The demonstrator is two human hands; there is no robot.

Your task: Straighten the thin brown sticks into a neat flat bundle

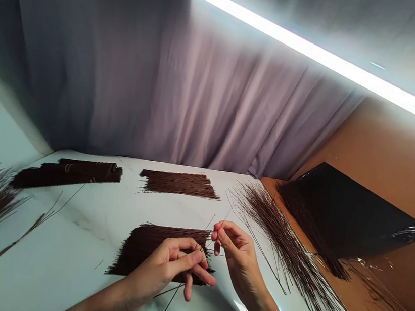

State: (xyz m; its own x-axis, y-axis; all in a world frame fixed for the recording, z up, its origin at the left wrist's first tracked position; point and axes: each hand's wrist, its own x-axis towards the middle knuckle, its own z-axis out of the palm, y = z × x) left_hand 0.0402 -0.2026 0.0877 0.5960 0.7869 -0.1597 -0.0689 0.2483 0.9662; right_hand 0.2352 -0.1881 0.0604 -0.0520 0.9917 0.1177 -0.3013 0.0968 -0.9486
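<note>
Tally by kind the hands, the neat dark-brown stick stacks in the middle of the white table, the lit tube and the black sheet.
Hands: 2 (left hand, right hand)
Neat stacks: 2 (front stack, back stack)
Lit tube: 1
Black sheet: 1
Total: 6

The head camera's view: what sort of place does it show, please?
Probably a handcraft workspace: several bundles of thin dark-brown sticks lie on a white marbled table, with a bright tube light above.

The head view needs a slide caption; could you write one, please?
Left hand over a bundle of thin dark sticks, right hand alongside, above a white table.
</note>
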